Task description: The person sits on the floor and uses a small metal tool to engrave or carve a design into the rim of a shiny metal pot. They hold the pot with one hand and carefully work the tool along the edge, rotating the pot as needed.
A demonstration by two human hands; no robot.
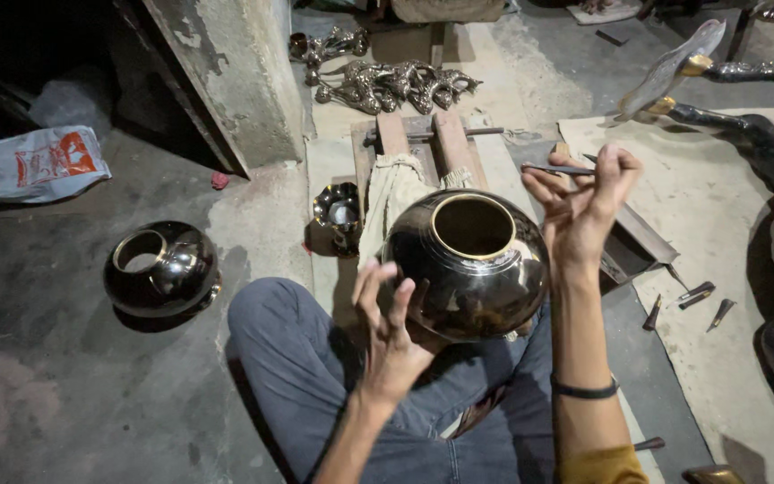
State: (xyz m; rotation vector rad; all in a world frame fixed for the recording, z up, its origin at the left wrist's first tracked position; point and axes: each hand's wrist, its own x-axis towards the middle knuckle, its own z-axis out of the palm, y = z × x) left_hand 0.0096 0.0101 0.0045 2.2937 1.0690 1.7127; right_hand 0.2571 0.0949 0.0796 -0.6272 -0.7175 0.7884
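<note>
A white plastic bag and a second dark polished pot lie on the concrete floor at far left. The left hand rises from the lap, fingers spread apart, touching the shiny round metal pot resting against the knees. The right hand is lifted beside the pot's rim, fingers pinched on a thin metal tool. Small chisels lie on the mat at right.

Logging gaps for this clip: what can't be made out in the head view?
- Underside of the shiny metal pot: hidden by the person's lap and left hand.
- Tip of the thin tool in the right hand: too small and dark to read.
- Dark figure at right: cut off by the frame edge.
- Upper-left corner: lost in shadow.
- Inside of the second pot: glare and shadow.
</note>
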